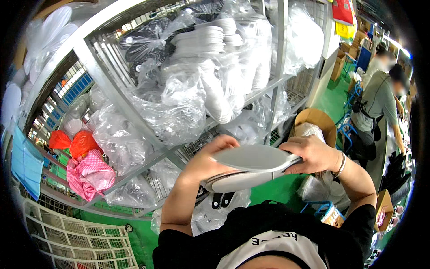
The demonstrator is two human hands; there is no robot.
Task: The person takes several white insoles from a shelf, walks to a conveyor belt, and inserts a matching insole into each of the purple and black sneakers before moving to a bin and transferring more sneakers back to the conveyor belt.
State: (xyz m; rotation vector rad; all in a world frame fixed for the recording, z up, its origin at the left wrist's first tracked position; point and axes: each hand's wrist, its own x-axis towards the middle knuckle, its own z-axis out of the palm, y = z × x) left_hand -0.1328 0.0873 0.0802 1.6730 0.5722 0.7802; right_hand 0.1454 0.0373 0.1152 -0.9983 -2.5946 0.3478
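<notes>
I've got a stack (253,158) up in both hands, and it's a neat-looking thing: long flat pieces shaped like soles, rounded at the ends, one on top of another. The top face is smooth pale grey, close to white, and it catches the light a bit. Along the side nearest the chest you can see layers, with thin dark lines between them and a whiter piece bulging out lower down. There's a narrow pale line crossing that side toward the right, but it's blurry on my feed so I can't honestly say if it's a tie or just an edge

As for where it sits, it's held in the air in front of the chest, lying crosswise between the hands. My left hand (207,162) is wrapped on the left end, some fingers curled up by the far edge. My right hand (308,154) is clamped on the other end, fingers over the top and thumb tucked under, with a bracelet (342,165) on that wrist. So the hands are well apart, with the stack bridging them

Past it I see the metal rack (85,56) loaded with clear bags (177,101), an open box (329,123) beyond my right hand, and green floor (277,192) below
</notes>
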